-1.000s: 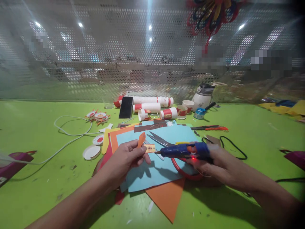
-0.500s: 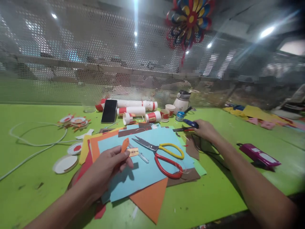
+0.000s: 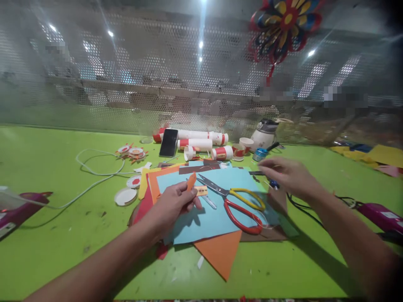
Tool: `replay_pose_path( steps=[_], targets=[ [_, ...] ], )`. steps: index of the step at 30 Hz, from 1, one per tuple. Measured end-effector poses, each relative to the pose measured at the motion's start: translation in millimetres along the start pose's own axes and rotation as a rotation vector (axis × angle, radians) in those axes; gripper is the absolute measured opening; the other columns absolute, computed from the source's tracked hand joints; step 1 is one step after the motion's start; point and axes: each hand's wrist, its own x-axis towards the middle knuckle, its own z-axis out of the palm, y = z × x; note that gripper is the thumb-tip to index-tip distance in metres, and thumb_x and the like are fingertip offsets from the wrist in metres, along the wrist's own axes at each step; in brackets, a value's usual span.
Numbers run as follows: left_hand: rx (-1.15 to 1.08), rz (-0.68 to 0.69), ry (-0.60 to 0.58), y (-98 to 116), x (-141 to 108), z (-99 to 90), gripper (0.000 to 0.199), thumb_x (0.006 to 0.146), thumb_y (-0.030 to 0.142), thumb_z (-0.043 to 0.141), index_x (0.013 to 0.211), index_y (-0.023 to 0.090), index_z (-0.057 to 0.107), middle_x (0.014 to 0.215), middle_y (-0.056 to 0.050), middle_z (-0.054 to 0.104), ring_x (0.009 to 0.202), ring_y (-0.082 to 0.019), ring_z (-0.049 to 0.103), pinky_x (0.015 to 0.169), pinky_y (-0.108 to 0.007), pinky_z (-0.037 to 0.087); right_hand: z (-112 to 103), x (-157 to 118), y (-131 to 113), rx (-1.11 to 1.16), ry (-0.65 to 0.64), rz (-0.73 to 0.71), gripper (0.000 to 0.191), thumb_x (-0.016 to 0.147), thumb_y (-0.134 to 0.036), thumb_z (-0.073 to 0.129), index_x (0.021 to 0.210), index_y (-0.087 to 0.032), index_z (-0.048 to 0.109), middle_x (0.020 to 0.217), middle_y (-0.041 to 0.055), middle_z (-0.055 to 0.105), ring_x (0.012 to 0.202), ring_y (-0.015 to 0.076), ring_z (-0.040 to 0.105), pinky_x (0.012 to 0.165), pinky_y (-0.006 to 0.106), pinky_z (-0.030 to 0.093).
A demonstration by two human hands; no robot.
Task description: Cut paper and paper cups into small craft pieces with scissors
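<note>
My left hand (image 3: 178, 203) pinches a small orange paper piece (image 3: 191, 181) and a cream strip (image 3: 202, 191) with dark marks, above light blue paper (image 3: 185, 228). Beside it on the paper lie open scissors (image 3: 222, 192) with one yellow and one red handle, and a clear stick (image 3: 210, 202). My right hand (image 3: 288, 176) is over the stack's right edge, its fingers closed together; what they hold is too small to make out. Near its fingertips is a dark flat object (image 3: 256, 173), and a dark blue part (image 3: 274, 184) shows beneath the hand.
Behind the paper stand a phone (image 3: 168, 142), red-and-white rolls (image 3: 195, 145), paper cups (image 3: 246, 145), a blue-lidded jar (image 3: 260, 154) and a bottle (image 3: 263, 136). A white cable (image 3: 94, 173) and round paper discs (image 3: 125, 196) lie left, a purple device (image 3: 382, 217) right.
The view has shifted right-to-left, so the table items sit farther right. My right hand has come off the blue-handled tool and now has its fingers pinched. My left hand keeps its hold.
</note>
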Motion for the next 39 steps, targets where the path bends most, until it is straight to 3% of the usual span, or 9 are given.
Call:
replay_pose_path(
  steps=[4, 9, 12, 18, 21, 25, 29, 34, 39],
  targets=[
    [0.107, 0.037, -0.016, -2, -2, 5.0, 0.022, 0.083, 0.036, 0.056, 0.074, 0.016, 0.054, 0.063, 0.001, 0.057, 0.052, -0.009, 0.035, 0.051, -0.023, 0.026, 33, -5, -74, 0.294, -0.23, -0.128, 0.023, 0.084, -0.034, 0.055, 0.089, -0.016, 0.069, 0.091, 0.0056, 0.071, 0.086, 0.0185, 0.064, 0.077, 0.03, 0.049],
    [0.194, 0.065, -0.079, -7, -3, 9.3, 0.023, 0.083, 0.038, 0.055, 0.083, 0.016, 0.053, 0.062, 0.001, 0.058, 0.052, -0.009, 0.036, 0.051, -0.023, 0.027, 61, -8, -104, 0.492, -0.308, -0.063, 0.026, 0.078, -0.034, 0.063, 0.091, -0.013, 0.067, 0.093, 0.0093, 0.069, 0.09, 0.0212, 0.062, 0.075, 0.032, 0.049],
    [0.224, 0.083, -0.114, -9, -3, 13.0, 0.021, 0.083, 0.037, 0.053, 0.081, 0.016, 0.051, 0.058, 0.002, 0.057, 0.05, -0.009, 0.036, 0.051, -0.023, 0.028, 69, -11, -108, 0.602, -0.335, 0.01, 0.019, 0.072, -0.028, 0.067, 0.085, -0.014, 0.067, 0.09, 0.0088, 0.068, 0.087, 0.0219, 0.062, 0.074, 0.033, 0.049],
    [0.328, 0.117, -0.134, -13, -3, 14.2, 0.022, 0.084, 0.032, 0.049, 0.069, 0.016, 0.052, 0.052, 0.004, 0.048, 0.049, -0.009, 0.035, 0.049, -0.024, 0.026, 79, -18, -115, 0.825, -0.402, 0.081, 0.013, 0.075, -0.027, 0.064, 0.072, -0.016, 0.058, 0.06, 0.0003, 0.063, 0.063, 0.0159, 0.062, 0.063, 0.028, 0.048],
    [0.369, 0.139, -0.165, -16, -2, 11.5, 0.023, 0.085, 0.032, 0.048, 0.07, 0.015, 0.055, 0.054, 0.004, 0.05, 0.05, -0.01, 0.036, 0.051, -0.024, 0.028, 77, -16, -112, 0.849, -0.379, 0.103, 0.014, 0.072, -0.026, 0.068, 0.071, -0.015, 0.059, 0.065, 0.0, 0.061, 0.063, 0.0142, 0.058, 0.06, 0.026, 0.044],
    [0.405, 0.105, -0.193, -17, -1, 8.5, 0.022, 0.085, 0.032, 0.05, 0.073, 0.015, 0.055, 0.057, 0.001, 0.057, 0.053, -0.01, 0.037, 0.054, -0.024, 0.029, 58, -12, -102, 0.866, -0.374, 0.087, 0.011, 0.072, -0.024, 0.069, 0.073, -0.015, 0.062, 0.07, -0.0006, 0.06, 0.068, 0.0124, 0.054, 0.065, 0.026, 0.042],
    [0.328, -0.02, -0.164, -12, -2, 6.0, 0.02, 0.082, 0.033, 0.053, 0.072, 0.015, 0.053, 0.062, -0.001, 0.06, 0.054, -0.01, 0.04, 0.053, -0.024, 0.03, 40, -10, -88, 0.895, -0.493, 0.055, 0.012, 0.073, -0.024, 0.073, 0.073, -0.015, 0.065, 0.071, 0.0, 0.064, 0.068, 0.0116, 0.056, 0.064, 0.023, 0.043],
    [0.259, -0.027, -0.162, -10, -1, 4.9, 0.019, 0.08, 0.032, 0.056, 0.075, 0.014, 0.056, 0.068, -0.003, 0.062, 0.055, -0.01, 0.044, 0.055, -0.024, 0.033, 41, -6, -70, 0.927, -0.684, 0.06, 0.01, 0.072, -0.02, 0.073, 0.073, -0.013, 0.067, 0.068, 0.0022, 0.068, 0.063, 0.0121, 0.059, 0.062, 0.024, 0.045],
    [0.357, 0.0, -0.082, -10, 1, 5.2, 0.022, 0.08, 0.034, 0.056, 0.069, 0.015, 0.055, 0.061, 0.001, 0.056, 0.055, -0.01, 0.044, 0.054, -0.024, 0.031, 37, -5, -63, 0.978, -0.701, 0.03, 0.013, 0.072, -0.024, 0.073, 0.071, -0.014, 0.065, 0.068, 0.0016, 0.066, 0.066, 0.0125, 0.058, 0.064, 0.025, 0.044]
  ],
)
